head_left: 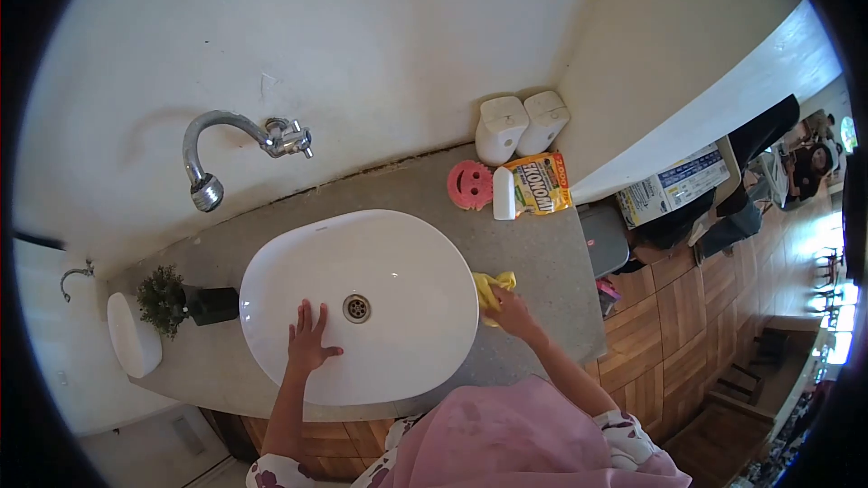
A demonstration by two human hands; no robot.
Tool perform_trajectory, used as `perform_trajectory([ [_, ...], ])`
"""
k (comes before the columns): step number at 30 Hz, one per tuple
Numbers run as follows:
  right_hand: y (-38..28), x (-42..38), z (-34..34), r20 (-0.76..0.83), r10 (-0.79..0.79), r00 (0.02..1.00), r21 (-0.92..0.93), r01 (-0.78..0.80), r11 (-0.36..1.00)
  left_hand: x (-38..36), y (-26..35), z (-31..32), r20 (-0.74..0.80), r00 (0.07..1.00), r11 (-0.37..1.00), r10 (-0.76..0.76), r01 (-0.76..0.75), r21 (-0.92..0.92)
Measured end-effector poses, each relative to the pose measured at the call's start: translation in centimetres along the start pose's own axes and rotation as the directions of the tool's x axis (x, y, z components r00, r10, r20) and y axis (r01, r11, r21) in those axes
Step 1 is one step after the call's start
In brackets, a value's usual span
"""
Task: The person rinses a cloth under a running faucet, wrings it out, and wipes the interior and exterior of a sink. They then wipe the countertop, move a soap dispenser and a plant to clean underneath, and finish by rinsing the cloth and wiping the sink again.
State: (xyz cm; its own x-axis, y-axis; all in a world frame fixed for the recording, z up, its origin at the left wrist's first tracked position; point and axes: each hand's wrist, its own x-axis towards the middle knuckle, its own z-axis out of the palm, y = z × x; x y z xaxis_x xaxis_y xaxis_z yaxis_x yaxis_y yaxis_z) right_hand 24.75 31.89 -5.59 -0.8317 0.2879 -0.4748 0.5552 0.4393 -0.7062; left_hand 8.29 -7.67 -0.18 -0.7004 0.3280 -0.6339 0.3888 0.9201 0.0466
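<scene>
Fingers of the person's right hand [508, 309] are curled nearly closed over a bunched yellow cloth [491, 291], pressing it against the basin's right-hand outer side, just above the grey counter [542, 280]; how tightly they grip cannot be told. The cloth lies under and ahead of those fingers, with a loose fold showing beyond them toward the wall. It looks light, limp and in no danger of breaking, likely to crumple and drag rather than hold a shape — best taken in a full handful at its gathered middle, with the palm flat behind it; whether it is wet, and so slippery, cannot be seen. Well apart from it, the left hand [310, 345] is open, fingers spread and thumb out, palm down on the near-left inside of the white basin [420, 307], holding nothing, the drain [357, 309] just to its right. The basin seems hard, smooth and heavy — slick under a wet palm and liable to chip if knocked. Farther off, beyond the cloth, sit a pink smiling-face sponge [455, 190], a white block [504, 194] and a yellow packet [540, 185], with two white containers [502, 131] behind, against the wall
</scene>
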Motion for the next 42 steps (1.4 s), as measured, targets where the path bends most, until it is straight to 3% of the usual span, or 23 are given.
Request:
perform_trajectory([
  [3,-0.5,-1.1,-1.9,0.023,-0.119,0.993,0.066,0.118,0.991,0.1,-0.1,0.2,-0.002,1.0,1.0,0.003,-0.003,0.011],
  [5,-2.0,1.4,-5.2,0.275,-0.063,0.96,-0.07,0.085,0.994,0.2,-0.2,0.3,0.002,1.0,1.0,0.001,-0.001,0.013],
  [7,-2.5,4.9,-7.2,0.172,-0.185,0.967,-0.232,0.223,0.947,0.2,-0.1,0.2,0.005,1.0,1.0,-0.011,0.011,0.014],
  [9,-7.2,7.5,-9.4,-0.087,-0.041,0.995,-0.199,0.023,0.98,0.1,0.1,0.0,0.024,1.0,1.0,-0.018,0.017,0.013],
  [10,-7.6,9.7,-9.0,-0.274,-0.241,0.931,-0.306,0.153,0.94,0.0,0.1,-0.2,0.023,1.0,1.0,-0.02,0.019,0.011],
  [11,-8.1,11.7,-8.4,-0.423,-0.436,0.794,-0.43,0.247,0.868,-0.1,0.2,-0.3,0.026,0.999,1.0,-0.019,0.019,0.006],
  [13,-10.7,13.8,-7.8,-0.373,-0.396,0.839,-0.538,0.152,0.829,0.0,0.2,-0.3,0.03,0.999,1.0,-0.014,0.014,0.001],
  [17,-10.3,16.4,-5.1,-0.362,-0.461,0.81,-0.665,0.122,0.736,0.2,0.0,0.0,0.029,0.999,1.0,-0.015,0.015,0.024],
  [23,-10.6,17.3,-2.7,-0.379,-0.482,0.79,-0.614,0.175,0.769,0.0,0.1,-0.1,0.019,1.0,1.0,-0.012,0.011,0.017],
  [25,-10.8,16.9,-2.2,-0.447,-0.557,0.7,-0.52,0.304,0.798,0.1,0.1,-0.1,0.018,1.0,1.0,-0.013,0.012,0.016],
  [26,-10.7,16.6,-2.1,-0.448,-0.556,0.7,-0.52,0.302,0.799,0.1,0.0,0.0,0.022,1.0,1.0,-0.016,0.016,0.02],
  [28,-11.6,14.9,-2.9,-0.526,-0.521,0.672,-0.272,0.447,0.852,0.2,0.0,0.1,0.029,0.999,1.0,-0.015,0.014,0.024],
  [29,-11.8,13.7,-3.3,-0.527,-0.518,0.674,-0.273,0.443,0.854,0.1,0.0,0.1,0.026,1.0,1.0,-0.013,0.013,0.022],
  [31,-11.1,11.4,-4.5,-0.654,-0.358,0.667,0.045,0.506,0.861,0.2,0.0,0.1,0.024,1.0,1.0,-0.007,0.006,0.018],
  [33,-8.4,9.2,-5.8,-0.749,-0.357,0.557,-0.088,0.451,0.888,0.2,-0.1,0.1,0.017,1.0,1.0,-0.011,0.011,0.023],
  [37,-1.2,4.5,-7.8,-0.83,-0.067,0.554,0.006,0.129,0.992,0.3,-0.4,0.4,0.015,1.0,1.0,-0.002,0.002,0.021],
  [38,0.6,3.8,-8.1,-0.829,-0.069,0.555,0.003,0.127,0.992,0.3,-0.5,0.5,0.012,1.0,1.0,0.002,-0.002,0.014],
  [40,2.8,2.9,-8.4,-0.841,-0.065,0.537,-0.165,-0.14,0.976,0.3,-0.4,0.5,0.007,1.0,1.0,0.0,-0.001,0.008],
  [42,3.1,3.0,-8.2,-0.837,-0.038,0.546,-0.188,-0.221,0.957,0.3,-0.4,0.4,0.011,1.0,1.0,0.003,-0.003,0.023],
])
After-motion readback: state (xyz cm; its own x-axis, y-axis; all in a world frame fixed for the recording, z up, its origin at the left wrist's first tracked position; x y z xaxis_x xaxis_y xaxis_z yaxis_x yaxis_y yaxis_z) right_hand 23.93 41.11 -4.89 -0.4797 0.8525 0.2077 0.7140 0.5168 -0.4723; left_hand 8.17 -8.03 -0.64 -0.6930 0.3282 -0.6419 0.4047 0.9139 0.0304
